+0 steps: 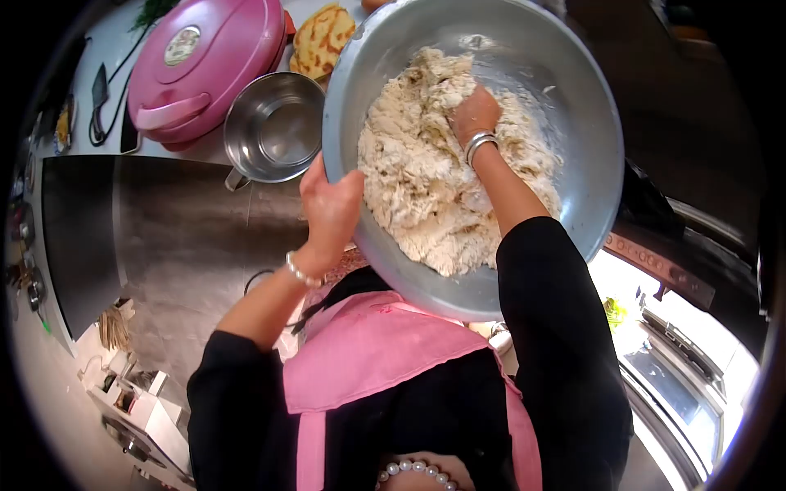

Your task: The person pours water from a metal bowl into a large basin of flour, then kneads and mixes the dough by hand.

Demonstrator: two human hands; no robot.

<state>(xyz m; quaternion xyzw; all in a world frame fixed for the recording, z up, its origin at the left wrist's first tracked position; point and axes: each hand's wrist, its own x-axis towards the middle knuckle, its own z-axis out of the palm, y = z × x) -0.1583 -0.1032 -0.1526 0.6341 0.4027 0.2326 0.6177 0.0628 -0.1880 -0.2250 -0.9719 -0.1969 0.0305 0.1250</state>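
A wide grey metal basin fills the upper middle of the view, tilted toward me. Inside lies a shaggy mass of floury dough, with dry flour smeared along the wall. My left hand clasps the basin's left rim, thumb over the edge, fingers mostly hidden outside it. My right hand, with silver bangles at the wrist, is pushed into the upper part of the dough. Its fingers curl into the dough and are partly buried. Just left of the basin stands a steel pot with a handle.
A pink round electric griddle with its lid down sits on the counter at upper left. Browned flatbread lies between it and the basin. Dark appliances are at the right; a white shelf unit stands at lower left.
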